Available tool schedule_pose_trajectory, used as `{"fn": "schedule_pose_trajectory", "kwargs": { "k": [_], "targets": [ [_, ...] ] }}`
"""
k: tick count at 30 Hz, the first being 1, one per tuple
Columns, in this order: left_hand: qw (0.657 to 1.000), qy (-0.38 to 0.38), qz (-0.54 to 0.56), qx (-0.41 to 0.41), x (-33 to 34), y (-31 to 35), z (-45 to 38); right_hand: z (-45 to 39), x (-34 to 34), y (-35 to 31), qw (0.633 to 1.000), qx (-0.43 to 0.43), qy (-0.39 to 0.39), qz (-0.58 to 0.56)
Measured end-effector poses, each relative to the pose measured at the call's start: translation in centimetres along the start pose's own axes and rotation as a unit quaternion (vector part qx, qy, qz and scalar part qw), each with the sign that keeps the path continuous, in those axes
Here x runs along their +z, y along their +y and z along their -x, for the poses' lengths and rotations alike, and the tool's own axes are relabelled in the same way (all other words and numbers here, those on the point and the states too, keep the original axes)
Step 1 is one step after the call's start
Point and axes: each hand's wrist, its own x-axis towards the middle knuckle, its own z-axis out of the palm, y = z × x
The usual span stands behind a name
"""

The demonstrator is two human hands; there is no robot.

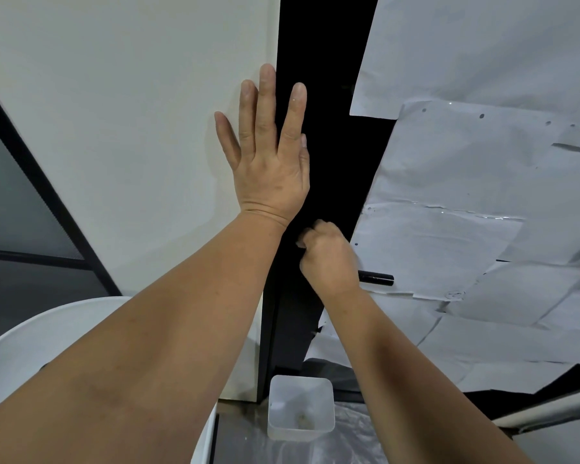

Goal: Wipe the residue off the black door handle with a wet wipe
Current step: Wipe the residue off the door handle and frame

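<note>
The black door handle (377,278) is a short dark bar sticking out to the right from the black door strip (325,128). Only its right end shows. My right hand (329,259) is curled into a fist around the rest of the handle. No wet wipe shows in that hand; anything inside the fist is hidden. My left hand (268,152) lies flat, fingers spread and pointing up. It presses on the seam between the white panel (131,112) and the black strip, above my right hand.
Crumpled white paper sheets (482,195) cover the door's right side. A translucent plastic tub (300,426) stands on plastic sheeting on the floor below. A white round rim (21,333) is at lower left, a rolled tube (549,408) at lower right, a dark glass panel (14,202) at far left.
</note>
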Motion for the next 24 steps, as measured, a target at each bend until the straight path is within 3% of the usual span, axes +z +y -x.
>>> {"fn": "schedule_pose_trajectory", "kwargs": {
  "k": [7, 13, 19, 21, 24],
  "targets": [
    [1.000, -0.002, 0.001, -0.002, 0.0, 0.0, -0.1, 8.2, 0.7, -1.2, 0.983, -0.150, 0.029, -0.105],
    [1.000, 0.005, 0.002, -0.007, 0.0, 0.0, 0.0, 11.7, 2.5, -0.8, 0.985, -0.059, -0.009, -0.160],
    [1.000, 0.003, 0.005, -0.008, 0.0, 0.3, -0.1, 6.4, -1.4, 0.5, 0.965, -0.004, 0.160, -0.210],
    [1.000, 0.001, 0.003, -0.008, 0.0, 0.3, -0.2, 4.2, -2.0, 1.3, 0.976, 0.026, 0.142, -0.162],
    [1.000, -0.003, 0.003, -0.010, 0.0, 0.1, -0.1, 2.0, -1.8, 2.0, 0.997, 0.017, 0.047, -0.064]
  ]
}}
